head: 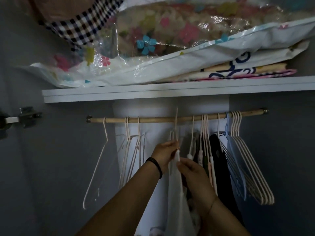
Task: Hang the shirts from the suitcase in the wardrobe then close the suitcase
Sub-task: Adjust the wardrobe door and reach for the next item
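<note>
- pretty sure this is the hanging step; both hands are just below the rod [153,119], around its middle, working one hanger [176,132] that carries a white shirt [175,193]
- left hand [166,150]: grip closed, fingers pinching the hanger's neck under the rod; right hand [192,172] sits a bit lower, grip closed on the top of the white shirt, near the collar
- the white shirt drops straight down below the rod, between the bare hangers [127,159] toward the rod's left end and a dark garment [218,159] toward its right end
- the hanger's hook pokes up past the rod, seen edge-on; can't tell if it's actually caught over the rod yet
- next move, my guess: settle the hook onto the rod in that gap, let go with both hands, check the shirt isn't sliding off; the clothes on the right sit close, so it may need a nudge
- the suitcase isn't in view, so no idea how many shirts are left; closing it comes later
- above the rod is a shelf [136,95] piled with plastic storage bags [170,40]
</note>
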